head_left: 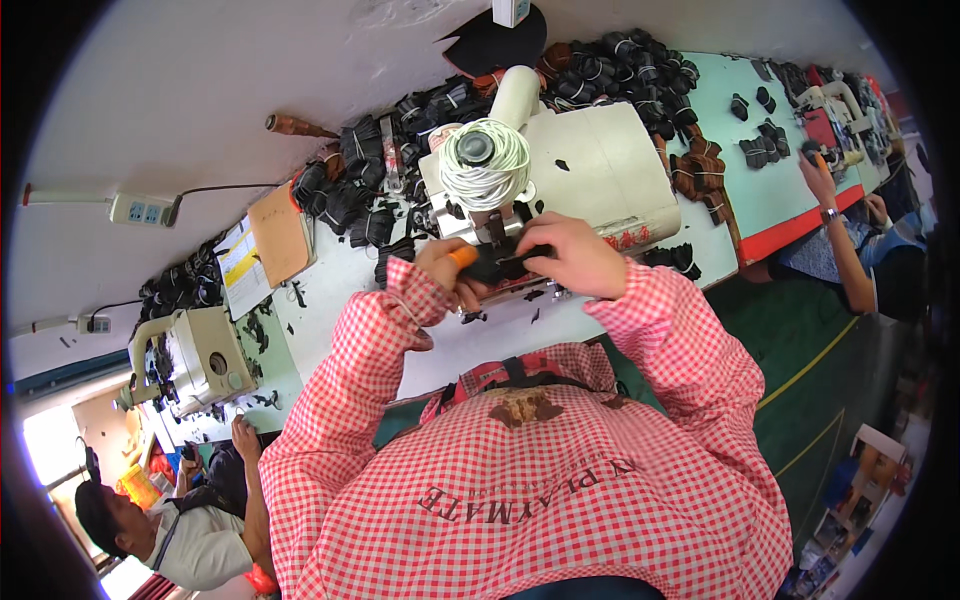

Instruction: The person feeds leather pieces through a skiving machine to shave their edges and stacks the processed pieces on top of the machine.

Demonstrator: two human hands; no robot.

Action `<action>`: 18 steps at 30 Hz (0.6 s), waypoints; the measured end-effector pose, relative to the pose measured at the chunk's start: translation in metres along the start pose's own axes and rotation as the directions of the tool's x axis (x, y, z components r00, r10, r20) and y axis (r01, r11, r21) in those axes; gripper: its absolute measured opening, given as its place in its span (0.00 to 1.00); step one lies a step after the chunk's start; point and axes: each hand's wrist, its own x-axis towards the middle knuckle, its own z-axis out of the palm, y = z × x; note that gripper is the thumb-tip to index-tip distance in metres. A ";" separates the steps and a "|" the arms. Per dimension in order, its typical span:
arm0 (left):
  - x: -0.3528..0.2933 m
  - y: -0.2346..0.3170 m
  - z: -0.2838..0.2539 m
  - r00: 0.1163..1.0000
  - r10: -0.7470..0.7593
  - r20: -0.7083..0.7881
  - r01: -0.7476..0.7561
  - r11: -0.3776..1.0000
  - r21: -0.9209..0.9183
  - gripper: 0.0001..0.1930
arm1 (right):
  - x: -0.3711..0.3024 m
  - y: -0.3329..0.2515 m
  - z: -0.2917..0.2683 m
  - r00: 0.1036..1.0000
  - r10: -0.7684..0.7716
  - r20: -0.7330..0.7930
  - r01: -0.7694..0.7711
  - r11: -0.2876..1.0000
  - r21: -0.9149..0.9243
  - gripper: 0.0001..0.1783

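Observation:
Both of my hands are at the front of a cream-coloured machine with a metal working head. My left hand has its fingers closed on a small black flat piece, probably leather. Something orange, like a finger cover, shows on that hand. From the other side, my right hand pinches the black material close under the machine head. The exact shape of the piece is hidden by my fingers. A thick coil of pale cord sits on the machine above my hands.
Tied black bundles and brown bundles crowd the table behind and beside the machine. A brown clipboard lies to the left. Another machine stands farther left beside a person. A co-worker's hand works at the right.

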 end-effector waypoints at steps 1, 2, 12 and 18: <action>0.001 0.004 0.003 0.989 -0.016 0.145 0.015 1.000 0.013 0.18 | 0.004 0.001 0.005 0.994 -0.100 -0.042 0.094 0.989 -0.110 0.09; 0.000 0.004 0.002 0.989 -0.016 0.147 0.014 1.000 0.015 0.18 | 0.005 0.000 0.008 0.994 -0.098 -0.045 0.093 0.989 -0.111 0.09; 0.001 -0.001 -0.008 0.996 0.084 0.023 -0.085 0.993 0.085 0.15 | -0.009 -0.002 -0.011 0.990 0.137 0.034 -0.140 0.987 0.079 0.11; -0.002 0.001 -0.010 0.988 0.018 0.151 -0.007 0.998 -0.069 0.17 | 0.004 -0.004 0.016 0.984 0.119 -0.136 -0.139 0.979 -0.152 0.13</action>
